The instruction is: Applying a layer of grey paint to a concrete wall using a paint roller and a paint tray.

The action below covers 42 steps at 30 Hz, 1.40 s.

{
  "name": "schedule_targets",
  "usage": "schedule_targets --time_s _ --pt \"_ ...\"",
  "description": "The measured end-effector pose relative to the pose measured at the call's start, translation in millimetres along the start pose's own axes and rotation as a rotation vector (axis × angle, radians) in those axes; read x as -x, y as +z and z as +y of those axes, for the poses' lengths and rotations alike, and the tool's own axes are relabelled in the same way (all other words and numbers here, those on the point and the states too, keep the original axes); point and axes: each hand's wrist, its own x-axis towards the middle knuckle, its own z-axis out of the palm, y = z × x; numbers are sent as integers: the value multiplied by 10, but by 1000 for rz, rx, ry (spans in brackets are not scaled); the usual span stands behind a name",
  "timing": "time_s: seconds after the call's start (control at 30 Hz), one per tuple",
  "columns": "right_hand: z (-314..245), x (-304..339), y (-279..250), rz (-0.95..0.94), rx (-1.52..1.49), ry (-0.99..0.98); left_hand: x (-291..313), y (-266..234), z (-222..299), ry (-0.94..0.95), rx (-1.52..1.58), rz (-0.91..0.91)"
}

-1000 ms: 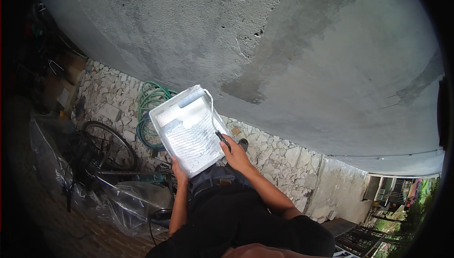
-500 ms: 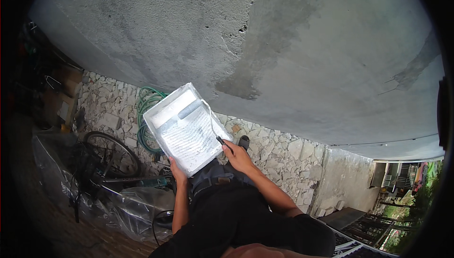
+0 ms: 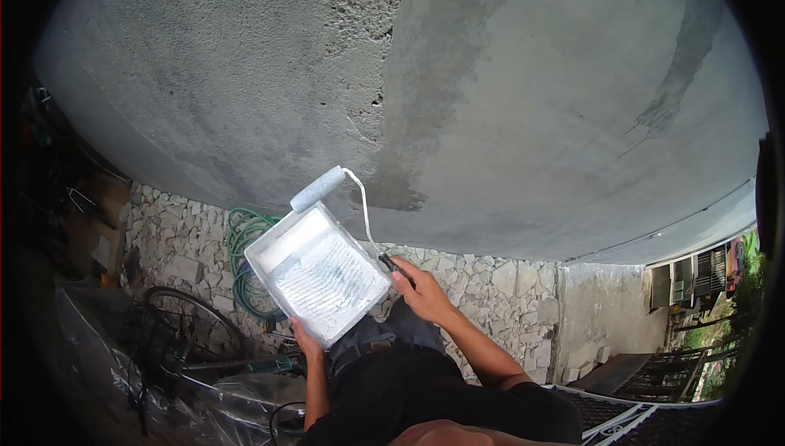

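Observation:
My left hand (image 3: 307, 341) grips the near left edge of a white paint tray (image 3: 327, 315), its fingers mostly hidden beneath it. White paint lies in the tray's far well, and its ribbed slope is smeared white. My right hand (image 3: 421, 292) is closed around the black handle of a paint roller (image 3: 319, 189). The roller's wire frame is coated white. Its greyish-white sleeve is over the tray's far edge, in front of the grey wall (image 3: 507, 119); whether it touches either, I cannot tell.
Broken stone rubble (image 3: 482, 299) covers the ground along the wall's foot. A coiled green hose (image 3: 245, 242) lies left of the tray. Nearer on the left, a bicycle (image 3: 192, 323) lies by clear plastic sheeting (image 3: 221, 401). A concrete slab (image 3: 605, 303) is at the right.
The roller has come up out of the tray's well to beyond its far edge, with my right hand still on its handle. The view has tilted up, showing more wall.

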Motion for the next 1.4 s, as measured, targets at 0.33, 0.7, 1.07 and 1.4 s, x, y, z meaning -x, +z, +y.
schedule_targets --time_s 0.33,0.7,1.07,1.4 --pt "-2153 -117 -1668 530 -111 -592 -100 -50 10 -16 82 -77" --pt "-3877 -285 -2933 793 26 -997 -508 -323 -543 470 -594 -167" --pt "-4154 -641 -2870 836 -26 -1031 -884 -378 -681 349 -602 -111" --pt "-3462 -732 -2452 824 -133 -939 -891 28 -275 388 -516 -105"
